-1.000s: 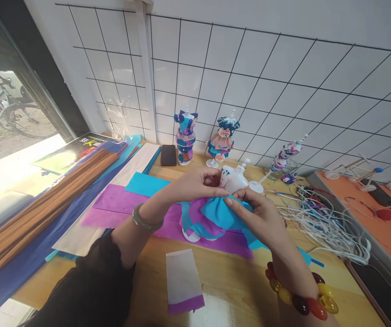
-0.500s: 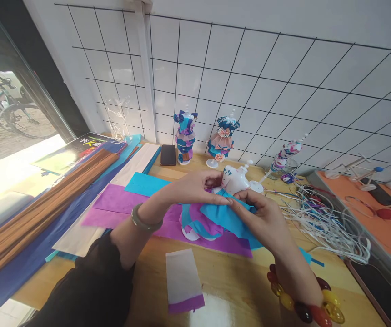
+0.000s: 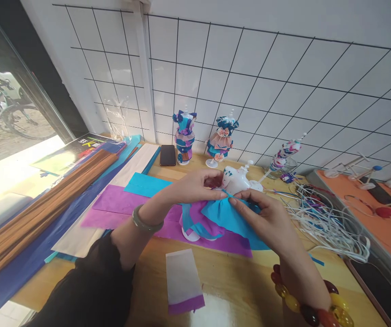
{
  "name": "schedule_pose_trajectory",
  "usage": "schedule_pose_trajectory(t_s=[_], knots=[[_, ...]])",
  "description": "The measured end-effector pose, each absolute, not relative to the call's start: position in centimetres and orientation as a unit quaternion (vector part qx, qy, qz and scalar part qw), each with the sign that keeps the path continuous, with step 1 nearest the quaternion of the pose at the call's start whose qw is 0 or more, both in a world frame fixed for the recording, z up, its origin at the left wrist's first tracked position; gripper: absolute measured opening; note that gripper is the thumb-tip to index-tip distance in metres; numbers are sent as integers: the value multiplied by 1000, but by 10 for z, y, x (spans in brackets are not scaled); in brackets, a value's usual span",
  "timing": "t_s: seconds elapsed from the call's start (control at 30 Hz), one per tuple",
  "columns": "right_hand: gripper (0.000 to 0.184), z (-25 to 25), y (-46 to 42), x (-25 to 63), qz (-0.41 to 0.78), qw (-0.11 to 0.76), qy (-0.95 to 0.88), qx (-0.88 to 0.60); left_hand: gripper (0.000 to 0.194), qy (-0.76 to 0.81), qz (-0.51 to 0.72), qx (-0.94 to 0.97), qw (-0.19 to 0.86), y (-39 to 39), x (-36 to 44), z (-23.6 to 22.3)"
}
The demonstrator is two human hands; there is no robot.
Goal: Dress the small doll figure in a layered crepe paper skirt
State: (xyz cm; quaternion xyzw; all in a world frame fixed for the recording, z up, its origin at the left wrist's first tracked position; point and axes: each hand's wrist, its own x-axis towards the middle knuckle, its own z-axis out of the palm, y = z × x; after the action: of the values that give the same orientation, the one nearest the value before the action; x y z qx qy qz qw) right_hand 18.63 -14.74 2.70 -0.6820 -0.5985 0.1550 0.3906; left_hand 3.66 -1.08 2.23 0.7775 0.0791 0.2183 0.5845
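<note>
A small white mannequin [image 3: 238, 180], speckled with coloured paint, leans on the table between my hands. Blue crepe paper [image 3: 224, 215] is gathered into pleats at its waist, over purple and blue paper lower down. My left hand [image 3: 204, 187] pinches the gathered edge from the left, its fingers partly behind the mannequin. My right hand [image 3: 258, 211] pinches the same blue paper between thumb and fingers, just beside the left thumb. A purple paper sheet [image 3: 229, 243] lies flat underneath.
Three decorated mannequins, one of them in blue and purple [image 3: 184, 141], stand by the wall. A black phone [image 3: 167, 155] lies left of them. Brown paper [image 3: 62, 195] and other sheets cover the left side. Tangled white cords [image 3: 332, 222] lie right, beside an orange tray [image 3: 383, 236]. A pale sheet [image 3: 183, 277] is in front.
The blue paper has been drawn into tighter pleats and now fans out below my fingers. My right hand has shifted slightly right and down; my left stays nearly in place.
</note>
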Motion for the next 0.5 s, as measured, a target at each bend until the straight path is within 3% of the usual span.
schedule_pose_trajectory(t_s=[0.5], knots=[[20,26,-149,185,110,385,-601,-692,27,65,222,788,570,-12,37,20]])
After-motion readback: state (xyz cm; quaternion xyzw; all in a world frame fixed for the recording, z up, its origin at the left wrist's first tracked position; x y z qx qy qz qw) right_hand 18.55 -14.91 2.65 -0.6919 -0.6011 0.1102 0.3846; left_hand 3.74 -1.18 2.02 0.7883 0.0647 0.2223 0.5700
